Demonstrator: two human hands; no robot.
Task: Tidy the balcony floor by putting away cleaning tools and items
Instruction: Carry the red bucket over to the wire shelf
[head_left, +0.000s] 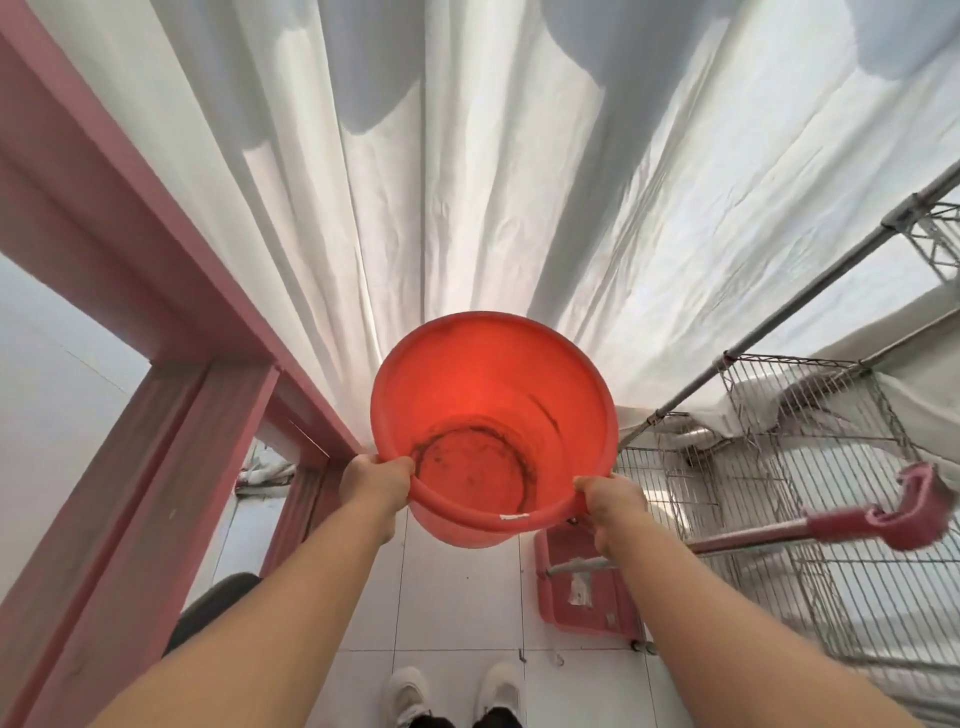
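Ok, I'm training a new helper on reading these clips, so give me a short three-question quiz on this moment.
1. True or false: the red bucket holds water.
2. Which hand grips the bucket's rim? A) left hand only B) right hand only C) both
3. Fill in: the pink-headed mop lies against the wire ____ on the person's right.

Key: 1 false, it is empty with dark grime on the bottom. 2 C. 3 rack.
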